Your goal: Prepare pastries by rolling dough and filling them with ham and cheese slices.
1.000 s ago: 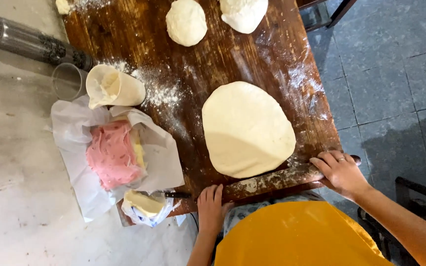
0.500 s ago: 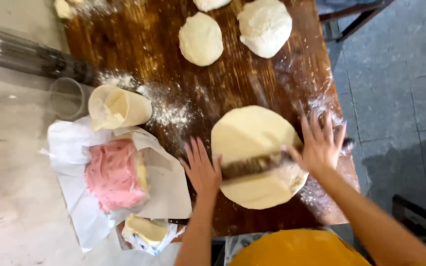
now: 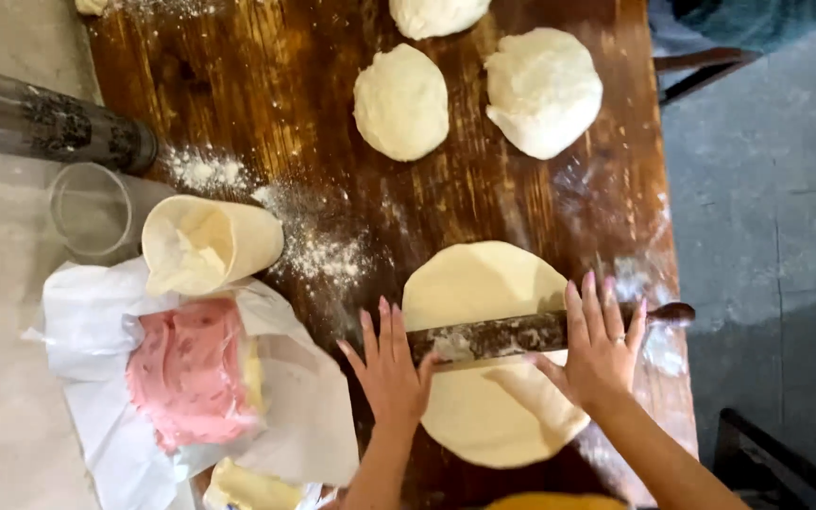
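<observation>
A flattened round of pale dough lies on the dark wooden table. A dark, floury rolling pin rests across the dough's middle. My left hand presses flat on the pin's left end, fingers spread. My right hand presses flat on the pin's right part, fingers spread, with the pin's tip sticking out past it. Neither hand grips around the pin.
Dough balls sit at the table's far end. On the left are a flour-filled cup, a clear glass, a dark cylinder, and white paper with pink and yellow blocks. Spilled flour dusts the wood.
Both hands moved from the table's near edge onto the rolling pin and rolled it up over the dough. The camera view shifted closer.
</observation>
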